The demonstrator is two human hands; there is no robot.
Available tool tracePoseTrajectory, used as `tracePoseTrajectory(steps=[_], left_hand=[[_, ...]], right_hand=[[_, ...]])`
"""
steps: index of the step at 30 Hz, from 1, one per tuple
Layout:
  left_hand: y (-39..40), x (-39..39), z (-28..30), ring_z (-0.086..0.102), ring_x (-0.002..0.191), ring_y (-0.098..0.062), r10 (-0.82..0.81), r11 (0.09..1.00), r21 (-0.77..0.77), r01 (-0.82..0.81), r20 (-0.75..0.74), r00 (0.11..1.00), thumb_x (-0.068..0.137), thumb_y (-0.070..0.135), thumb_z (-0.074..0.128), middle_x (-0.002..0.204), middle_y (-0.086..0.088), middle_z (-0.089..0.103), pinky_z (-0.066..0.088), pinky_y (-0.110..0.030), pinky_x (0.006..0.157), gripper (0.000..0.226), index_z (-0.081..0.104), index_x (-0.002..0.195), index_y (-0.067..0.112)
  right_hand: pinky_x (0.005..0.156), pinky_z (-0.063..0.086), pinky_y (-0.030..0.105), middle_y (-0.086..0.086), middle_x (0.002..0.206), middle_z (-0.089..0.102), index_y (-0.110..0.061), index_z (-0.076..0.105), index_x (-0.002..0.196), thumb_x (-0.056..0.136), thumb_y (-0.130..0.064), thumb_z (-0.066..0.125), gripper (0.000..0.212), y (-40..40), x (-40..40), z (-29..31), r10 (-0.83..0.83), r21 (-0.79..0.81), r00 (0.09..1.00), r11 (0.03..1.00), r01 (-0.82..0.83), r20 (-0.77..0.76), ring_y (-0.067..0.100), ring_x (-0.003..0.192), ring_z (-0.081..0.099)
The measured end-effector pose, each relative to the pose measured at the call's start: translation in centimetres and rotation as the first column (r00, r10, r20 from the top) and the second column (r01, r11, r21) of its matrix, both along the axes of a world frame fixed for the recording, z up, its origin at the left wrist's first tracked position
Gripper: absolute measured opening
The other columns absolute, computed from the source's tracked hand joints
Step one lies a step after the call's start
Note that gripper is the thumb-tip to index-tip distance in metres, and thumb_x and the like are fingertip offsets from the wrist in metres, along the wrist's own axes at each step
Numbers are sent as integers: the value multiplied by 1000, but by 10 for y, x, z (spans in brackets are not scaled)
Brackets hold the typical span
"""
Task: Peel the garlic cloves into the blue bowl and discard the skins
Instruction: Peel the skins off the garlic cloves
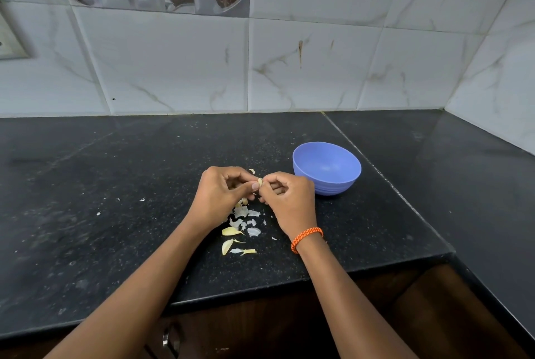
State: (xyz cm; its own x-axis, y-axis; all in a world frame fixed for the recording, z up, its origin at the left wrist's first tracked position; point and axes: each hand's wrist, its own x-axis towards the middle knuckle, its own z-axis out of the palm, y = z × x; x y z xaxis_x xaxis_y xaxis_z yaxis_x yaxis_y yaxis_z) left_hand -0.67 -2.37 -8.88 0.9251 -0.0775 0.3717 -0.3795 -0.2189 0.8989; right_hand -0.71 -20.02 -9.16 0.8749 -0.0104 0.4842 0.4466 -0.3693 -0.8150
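A small garlic clove (pixel 260 181) sits between the fingertips of both hands above the black counter. My left hand (pixel 223 195) pinches it with thumb and fingers, and my right hand (pixel 286 199), with an orange wristband, pinches it from the other side. Most of the clove is hidden by the fingers. The blue bowl (pixel 327 168) stands just right of my hands and its inside looks empty. Below my hands lie two pale yellow cloves (pixel 230 231) (pixel 227 246) among a scatter of white skins (pixel 246 218).
The black granite counter (pixel 115 199) runs to a tiled wall at the back and a side wall at the right. Its front edge drops to dark wooden cabinets (pixel 376 315). Small skin flecks (pixel 142 199) lie to the left. A wall socket plate (pixel 11 40) is at far left.
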Motion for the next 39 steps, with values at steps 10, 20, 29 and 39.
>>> tracePoseTrajectory(steps=[10, 20, 29, 39], left_hand=[[1, 1, 6, 75, 72, -26, -32, 991, -134, 23, -72, 997, 94, 2, 78, 90, -16, 81, 65, -30, 70, 9, 81, 100, -3], [1, -4, 9, 78, 76, -25, -57, 975, -223, 27, -127, 990, 94, 1, 77, 91, -20, 81, 66, -29, 74, 9, 81, 101, -4], [2, -1, 5, 76, 75, -24, -68, 985, -166, 48, -117, 991, 95, -1, 75, 93, -18, 81, 65, -29, 74, 11, 82, 104, -1], [-1, -4, 5, 78, 73, -19, 68, 986, 151, -77, 60, 996, 96, 8, 80, 87, 1, 80, 66, -40, 76, 10, 86, 97, 16]], right_hand=[[69, 63, 27, 4, 86, 79, -6, 77, 98, 97, -2, 71, 7, -1, -3, 4, 149, 255, 983, 960, -119, -104, 21, 75, 77], [78, 65, 36, 15, 88, 79, -2, 75, 98, 93, -6, 80, 8, -7, -6, 7, 301, 358, 936, 907, -222, -184, 28, 84, 79], [78, 64, 32, 7, 90, 81, -5, 80, 96, 91, -1, 79, 7, -7, -8, 9, 201, 331, 970, 932, -147, -135, 25, 81, 79], [71, 64, 29, 5, 81, 79, -4, 77, 89, 87, -2, 82, 6, -3, -7, 8, 99, 230, 985, 971, -63, -145, 18, 74, 79]])
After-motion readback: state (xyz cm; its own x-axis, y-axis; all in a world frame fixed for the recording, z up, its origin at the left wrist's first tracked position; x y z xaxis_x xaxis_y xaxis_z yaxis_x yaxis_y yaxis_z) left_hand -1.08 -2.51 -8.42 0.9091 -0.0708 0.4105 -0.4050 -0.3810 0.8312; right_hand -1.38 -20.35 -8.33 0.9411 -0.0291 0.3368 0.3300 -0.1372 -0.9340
